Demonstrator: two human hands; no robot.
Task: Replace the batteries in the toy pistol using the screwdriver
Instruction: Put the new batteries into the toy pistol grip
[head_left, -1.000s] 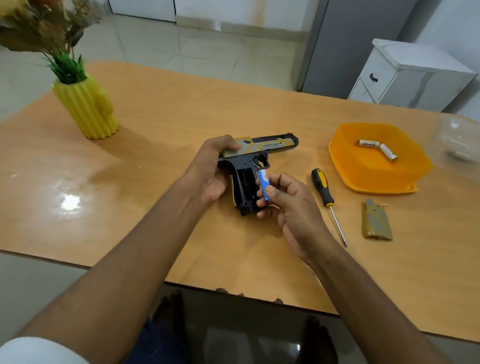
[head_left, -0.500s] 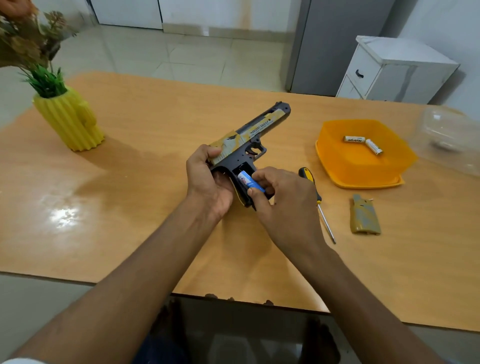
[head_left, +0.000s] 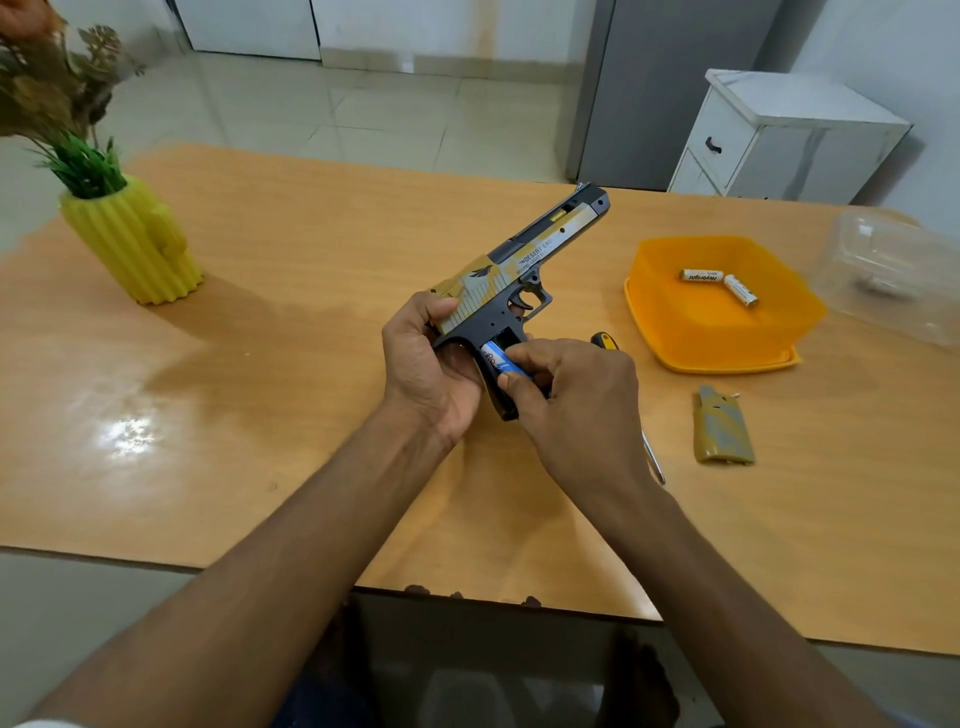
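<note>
My left hand (head_left: 431, 369) grips the tan and black toy pistol (head_left: 524, 260) at the back of its slide, barrel tilted up to the far right. The grip's battery bay is open. My right hand (head_left: 576, 410) pinches a blue and white battery (head_left: 497, 357) that lies slanted in that bay. The screwdriver (head_left: 605, 340) lies on the table behind my right hand, mostly hidden by it. The tan battery cover (head_left: 723, 427) rests on the table to the right. Two white batteries (head_left: 719, 280) sit in the orange tray (head_left: 675, 332).
A yellow cactus-shaped vase (head_left: 132, 244) with plants stands at the far left of the wooden table (head_left: 260, 389). A clear plastic container (head_left: 888, 280) sits at the right edge. A white drawer cabinet (head_left: 779, 140) stands beyond the table.
The pistol's barrel has tilted up from level. My right hand has brought the blue battery from beside the trigger down into the grip's open bay.
</note>
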